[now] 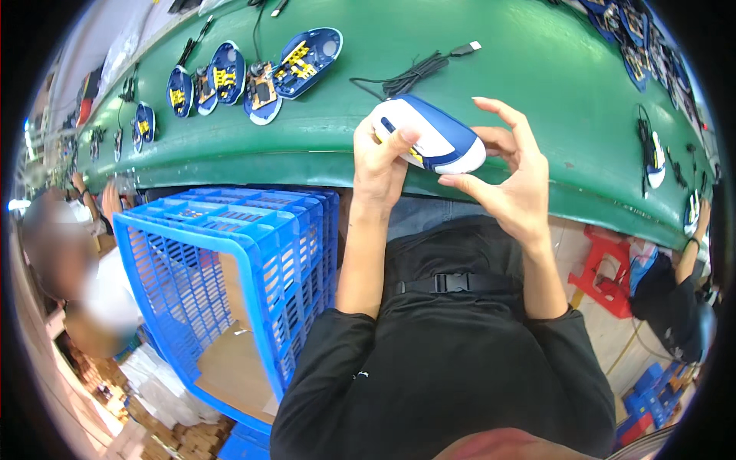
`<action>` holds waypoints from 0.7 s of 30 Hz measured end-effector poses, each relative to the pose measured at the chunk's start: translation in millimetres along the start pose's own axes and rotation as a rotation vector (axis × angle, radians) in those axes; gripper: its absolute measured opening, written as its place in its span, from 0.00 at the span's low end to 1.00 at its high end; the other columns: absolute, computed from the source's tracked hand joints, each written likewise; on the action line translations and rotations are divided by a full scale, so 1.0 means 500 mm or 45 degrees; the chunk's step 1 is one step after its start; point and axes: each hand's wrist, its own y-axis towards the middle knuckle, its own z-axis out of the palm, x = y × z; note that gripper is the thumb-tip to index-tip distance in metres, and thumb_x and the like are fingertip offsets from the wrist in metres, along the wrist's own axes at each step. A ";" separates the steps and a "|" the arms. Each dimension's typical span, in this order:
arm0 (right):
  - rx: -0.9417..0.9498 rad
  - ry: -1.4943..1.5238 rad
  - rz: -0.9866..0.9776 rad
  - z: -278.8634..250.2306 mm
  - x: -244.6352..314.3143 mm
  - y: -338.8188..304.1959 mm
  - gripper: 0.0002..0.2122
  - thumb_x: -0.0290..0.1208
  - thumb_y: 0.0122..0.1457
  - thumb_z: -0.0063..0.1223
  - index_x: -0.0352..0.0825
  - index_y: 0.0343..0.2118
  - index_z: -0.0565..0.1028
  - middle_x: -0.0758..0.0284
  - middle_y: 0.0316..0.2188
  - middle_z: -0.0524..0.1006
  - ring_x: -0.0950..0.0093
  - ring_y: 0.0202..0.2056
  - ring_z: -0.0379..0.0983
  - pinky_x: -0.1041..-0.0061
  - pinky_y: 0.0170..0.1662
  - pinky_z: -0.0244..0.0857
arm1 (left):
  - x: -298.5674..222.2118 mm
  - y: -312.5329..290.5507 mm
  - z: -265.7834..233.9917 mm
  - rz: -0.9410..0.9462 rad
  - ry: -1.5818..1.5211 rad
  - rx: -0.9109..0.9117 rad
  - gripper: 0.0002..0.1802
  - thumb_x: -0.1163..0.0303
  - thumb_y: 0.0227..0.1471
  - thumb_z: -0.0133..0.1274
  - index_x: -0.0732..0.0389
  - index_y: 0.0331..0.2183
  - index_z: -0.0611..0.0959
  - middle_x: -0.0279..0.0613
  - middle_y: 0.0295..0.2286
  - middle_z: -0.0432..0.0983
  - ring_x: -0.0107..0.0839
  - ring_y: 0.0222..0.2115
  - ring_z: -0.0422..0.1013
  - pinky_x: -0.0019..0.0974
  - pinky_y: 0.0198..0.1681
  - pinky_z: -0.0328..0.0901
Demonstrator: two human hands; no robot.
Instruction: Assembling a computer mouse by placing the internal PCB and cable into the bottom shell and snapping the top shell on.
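Note:
A wired computer mouse (pixel 441 134) with a white and blue shell is held up over the near edge of the green work surface. Yellow shows along its lower left side. My left hand (pixel 378 157) is closed around its left end, thumb pressed on the near side. Around its right end, my right hand (pixel 517 176) has its fingers spread. The index finger is raised; the thumb and a middle finger come very close to the shell, and whether they touch is unclear. A black bundled cable (pixel 414 77) with a USB plug lies just behind the mouse.
On the green surface (pixel 537 69), several opened blue mouse shells (pixel 308 63) with yellow parts lie left. More mice and cables (pixel 654 161) lie right, parts pile far right. A blue crate (pixel 261 253) stands left of me, a red stool (pixel 602 272) right. Other people sit on both sides.

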 end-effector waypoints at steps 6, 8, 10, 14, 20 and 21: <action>0.010 -0.168 -0.258 -0.027 0.002 -0.006 0.27 0.24 0.39 0.72 0.31 0.46 0.75 0.61 0.37 0.81 0.71 0.41 0.78 0.74 0.47 0.70 | 0.036 0.013 0.012 0.088 -0.491 0.313 0.26 0.71 0.33 0.69 0.59 0.37 0.73 0.49 0.37 0.77 0.45 0.42 0.72 0.50 0.53 0.65; 0.025 -0.090 -0.244 -0.038 -0.009 -0.008 0.23 0.26 0.40 0.72 0.30 0.42 0.78 0.62 0.36 0.81 0.71 0.40 0.78 0.74 0.47 0.70 | 0.043 0.012 0.013 0.097 -0.443 0.360 0.29 0.67 0.33 0.70 0.58 0.39 0.74 0.46 0.36 0.77 0.44 0.43 0.71 0.48 0.55 0.63; 0.073 -0.025 -0.195 -0.059 -0.026 -0.008 0.23 0.25 0.40 0.71 0.29 0.43 0.77 0.62 0.36 0.81 0.70 0.39 0.79 0.74 0.47 0.70 | 0.042 0.017 0.021 0.246 -0.227 0.445 0.30 0.68 0.32 0.71 0.61 0.40 0.75 0.50 0.37 0.77 0.45 0.43 0.72 0.50 0.55 0.63; 0.180 -0.038 -0.088 -0.072 -0.001 -0.018 0.22 0.23 0.39 0.71 0.27 0.41 0.77 0.61 0.38 0.80 0.72 0.41 0.78 0.75 0.48 0.69 | 0.001 0.007 0.018 0.153 -0.032 0.366 0.27 0.79 0.31 0.68 0.73 0.39 0.79 0.62 0.37 0.78 0.50 0.40 0.77 0.49 0.47 0.71; 0.126 -0.214 -0.223 -0.066 0.010 -0.003 0.22 0.30 0.39 0.74 0.30 0.38 0.77 0.62 0.31 0.80 0.72 0.32 0.78 0.77 0.38 0.70 | 0.006 -0.004 0.056 0.144 -0.033 0.130 0.24 0.74 0.37 0.65 0.75 0.39 0.79 0.61 0.36 0.79 0.47 0.38 0.78 0.46 0.46 0.72; 0.145 -0.211 -0.238 -0.065 0.004 -0.003 0.22 0.30 0.39 0.74 0.30 0.38 0.77 0.62 0.31 0.80 0.72 0.32 0.78 0.77 0.38 0.70 | 0.005 -0.002 0.060 0.052 -0.076 0.075 0.24 0.72 0.40 0.64 0.75 0.39 0.79 0.61 0.36 0.79 0.46 0.37 0.78 0.44 0.46 0.72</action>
